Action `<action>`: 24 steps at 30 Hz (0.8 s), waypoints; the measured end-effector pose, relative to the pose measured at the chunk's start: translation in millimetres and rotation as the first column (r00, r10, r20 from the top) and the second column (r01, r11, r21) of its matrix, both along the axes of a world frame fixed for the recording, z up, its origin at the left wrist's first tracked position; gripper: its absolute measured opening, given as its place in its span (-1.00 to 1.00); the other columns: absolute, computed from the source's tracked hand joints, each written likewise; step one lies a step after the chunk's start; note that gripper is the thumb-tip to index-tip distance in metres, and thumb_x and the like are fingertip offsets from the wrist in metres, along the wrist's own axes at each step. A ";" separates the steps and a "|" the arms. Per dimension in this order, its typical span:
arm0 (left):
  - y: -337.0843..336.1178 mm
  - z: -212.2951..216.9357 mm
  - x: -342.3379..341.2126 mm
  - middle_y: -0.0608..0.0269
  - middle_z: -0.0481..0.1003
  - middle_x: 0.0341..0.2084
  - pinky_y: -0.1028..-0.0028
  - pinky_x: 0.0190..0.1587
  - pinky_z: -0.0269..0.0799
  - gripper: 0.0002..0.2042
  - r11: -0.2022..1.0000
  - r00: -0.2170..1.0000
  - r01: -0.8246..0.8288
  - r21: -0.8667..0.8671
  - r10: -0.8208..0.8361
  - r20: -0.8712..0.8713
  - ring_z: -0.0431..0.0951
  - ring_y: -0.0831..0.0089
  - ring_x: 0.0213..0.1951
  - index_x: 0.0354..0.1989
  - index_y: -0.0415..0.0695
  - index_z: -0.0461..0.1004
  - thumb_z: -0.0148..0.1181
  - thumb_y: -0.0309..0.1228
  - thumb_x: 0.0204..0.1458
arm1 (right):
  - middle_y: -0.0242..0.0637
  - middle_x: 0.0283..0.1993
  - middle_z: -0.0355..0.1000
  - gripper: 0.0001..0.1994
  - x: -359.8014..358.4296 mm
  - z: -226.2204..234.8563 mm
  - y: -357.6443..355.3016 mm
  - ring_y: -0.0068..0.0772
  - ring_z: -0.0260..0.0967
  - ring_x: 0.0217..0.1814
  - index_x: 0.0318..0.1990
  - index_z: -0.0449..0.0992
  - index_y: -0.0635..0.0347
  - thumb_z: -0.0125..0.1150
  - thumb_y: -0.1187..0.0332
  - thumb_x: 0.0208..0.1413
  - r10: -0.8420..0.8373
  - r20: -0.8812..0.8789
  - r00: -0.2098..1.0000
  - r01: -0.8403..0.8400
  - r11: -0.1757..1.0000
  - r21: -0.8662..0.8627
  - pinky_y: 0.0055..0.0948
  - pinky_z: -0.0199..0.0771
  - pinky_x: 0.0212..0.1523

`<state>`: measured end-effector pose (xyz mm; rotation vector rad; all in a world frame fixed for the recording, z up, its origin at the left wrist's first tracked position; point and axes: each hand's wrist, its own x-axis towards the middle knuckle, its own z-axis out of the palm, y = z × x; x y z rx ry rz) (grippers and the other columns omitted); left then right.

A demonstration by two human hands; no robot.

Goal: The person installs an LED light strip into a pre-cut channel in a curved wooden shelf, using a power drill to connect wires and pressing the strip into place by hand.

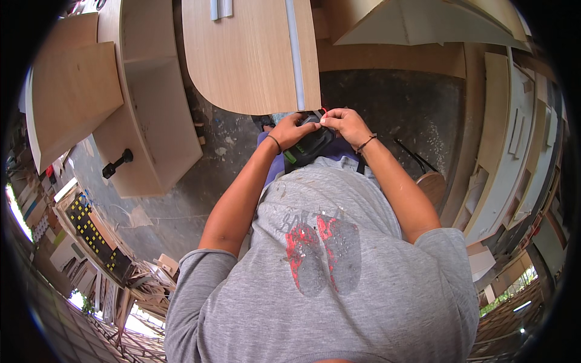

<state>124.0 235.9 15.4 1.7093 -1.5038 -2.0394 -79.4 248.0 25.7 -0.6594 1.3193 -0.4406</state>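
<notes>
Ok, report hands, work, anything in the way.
Left hand, right hand: fingertips together. Right pinching thin red strand. Wood-grain panel close beyond.

"How many hands?"
"Two: one left hand (295,129), one right hand (348,126)."
"And wristbands?"
"Two, both dark: one left wristband (275,143), one right wristband (367,143)."
"Ahead of those?"
"One round-cornered wood-grain panel (242,66), one long pale strip (295,54)."
"Anything else?"
"One thin red piece (324,111), one black-and-green tool (313,144), one grey T-shirt (393,272), two elongated chest prints (304,260) (345,260)."
</notes>
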 end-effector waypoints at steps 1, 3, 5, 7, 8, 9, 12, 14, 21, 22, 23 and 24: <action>-2.6 1.2 -0.7 0.09 0.55 -0.35 0.46 -0.19 0.42 -0.44 1.000 1.000 0.002 -0.003 -0.002 -0.002 0.53 0.42 -0.26 -0.16 -0.37 0.51 0.21 0.00 -0.04 | -0.51 -0.54 0.39 -0.87 0.6 0.4 -0.5 -0.72 0.22 -0.51 -0.39 0.59 0.24 0.30 0.36 -0.01 -0.034 0.037 0.999 0.033 0.999 0.035 -0.61 0.20 -0.46; -9.7 2.9 -2.2 0.06 0.55 -0.31 0.45 -0.19 0.42 -0.45 0.995 0.995 0.096 0.032 -0.096 0.023 0.54 0.40 -0.25 -0.12 -0.38 0.49 0.21 -0.05 -0.05 | -0.50 -0.53 0.40 -0.88 1.1 -1.1 -0.8 -0.71 0.24 -0.50 -0.40 0.59 0.24 0.30 0.37 -0.02 -0.070 0.070 0.995 0.065 0.996 0.067 -0.61 0.22 -0.45; -13.0 3.6 -4.8 0.04 0.55 -0.29 0.45 -0.18 0.42 -0.45 0.992 0.993 0.116 0.054 -0.118 0.025 0.54 0.39 -0.24 -0.11 -0.39 0.48 0.21 -0.06 -0.05 | -0.49 -0.53 0.41 -0.88 1.5 -7.3 1.1 -0.69 0.26 -0.48 -0.42 0.59 0.25 0.31 0.37 -0.02 -0.068 0.029 0.997 0.067 0.997 0.033 -0.60 0.24 -0.41; -12.5 -1.2 -6.4 0.02 0.55 -0.28 0.44 -0.17 0.42 -0.45 0.988 0.990 0.133 0.075 -0.136 0.029 0.54 0.38 -0.24 -0.10 -0.39 0.48 0.20 -0.07 -0.05 | -0.48 -0.53 0.41 -0.87 -1.0 -9.0 0.3 -0.69 0.27 -0.47 -0.42 0.59 0.25 0.31 0.37 -0.03 -0.053 0.026 0.998 0.052 0.998 0.029 -0.60 0.24 -0.41; -9.0 -7.9 -6.4 0.01 0.55 -0.28 0.44 -0.16 0.42 -0.43 0.991 0.991 0.123 0.043 -0.125 0.039 0.55 0.38 -0.22 -0.09 -0.39 0.47 0.20 -0.05 -0.05 | -0.47 -0.53 0.42 -0.87 -1.1 -8.3 -0.6 -0.68 0.27 -0.47 -0.42 0.59 0.26 0.32 0.37 -0.03 -0.037 0.025 0.999 0.037 0.999 0.028 -0.60 0.25 -0.41; -6.2 -13.6 -6.1 0.00 0.55 -0.27 0.44 -0.15 0.43 -0.41 0.994 0.992 0.113 0.011 -0.113 0.047 0.55 0.38 -0.21 -0.08 -0.39 0.47 0.20 -0.03 -0.05 | -0.47 -0.53 0.42 -0.87 -1.1 -6.8 -1.3 -0.68 0.27 -0.47 -0.42 0.59 0.26 0.32 0.37 -0.03 -0.035 0.025 0.999 0.034 0.999 0.026 -0.60 0.25 -0.41; -4.2 -6.9 -9.9 -0.03 0.55 -0.25 0.44 -0.11 0.42 -0.38 0.981 0.980 0.172 -0.090 -0.162 0.117 0.55 0.33 -0.18 -0.05 -0.38 0.46 0.20 0.02 -0.04 | -0.44 -0.53 0.44 -0.88 2.1 6.1 -5.4 -0.68 0.27 -0.47 -0.44 0.59 0.25 0.31 0.38 -0.04 -0.025 -0.015 1.000 0.025 0.999 0.047 -0.59 0.25 -0.41; -2.9 -8.2 -8.0 -0.05 0.55 -0.24 0.42 -0.09 0.42 -0.36 0.982 0.982 0.163 -0.093 -0.153 0.108 0.56 0.30 -0.16 -0.03 -0.38 0.45 0.20 0.04 -0.04 | -0.43 -0.53 0.45 -0.89 4.5 7.7 -5.9 -0.67 0.27 -0.48 -0.47 0.59 0.25 0.32 0.39 -0.06 -0.016 -0.082 0.997 0.023 0.997 0.077 -0.58 0.24 -0.43; -2.5 -7.3 -6.2 -0.14 0.54 -0.25 0.33 -0.11 0.42 -0.34 0.986 0.986 0.142 -0.086 -0.134 0.095 0.57 0.17 -0.15 -0.09 -0.42 0.45 0.16 0.08 -0.02 | -0.43 -0.54 0.45 -0.86 1.1 1.0 -6.7 -0.65 0.27 -0.50 -0.49 0.58 0.25 0.34 0.37 -0.08 0.004 -0.101 0.995 0.002 0.998 0.063 -0.54 0.24 -0.46; -2.1 -7.1 -7.5 -0.14 0.54 -0.25 0.33 -0.11 0.42 -0.34 0.986 0.986 0.143 -0.086 -0.135 0.094 0.57 0.17 -0.15 -0.09 -0.42 0.45 0.16 0.08 -0.02 | -0.41 -0.55 0.46 -0.85 0.0 -3.2 -5.1 -0.63 0.29 -0.50 -0.49 0.58 0.26 0.34 0.36 -0.09 0.026 -0.128 0.991 -0.024 1.000 0.011 -0.52 0.26 -0.45; -1.1 -6.6 -9.1 -0.19 0.54 -0.28 0.31 -0.12 0.43 -0.35 0.980 0.980 0.161 -0.120 -0.144 0.140 0.57 0.11 -0.16 -0.14 -0.43 0.47 0.15 0.08 -0.01 | -0.38 -0.56 0.46 -0.84 -0.5 -7.2 -3.5 -0.61 0.30 -0.50 -0.48 0.58 0.27 0.34 0.35 -0.09 0.046 -0.155 0.987 -0.052 0.998 -0.039 -0.51 0.28 -0.45; -0.4 -6.3 -10.6 -0.24 0.54 -0.30 0.28 -0.14 0.43 -0.36 0.972 0.971 0.180 -0.154 -0.151 0.186 0.57 0.06 -0.18 -0.19 -0.43 0.48 0.14 0.08 -0.01 | -0.38 -0.56 0.46 -0.84 -0.7 -11.2 -1.8 -0.61 0.30 -0.50 -0.48 0.58 0.27 0.34 0.35 -0.09 0.044 -0.156 0.987 -0.051 0.998 -0.040 -0.51 0.28 -0.45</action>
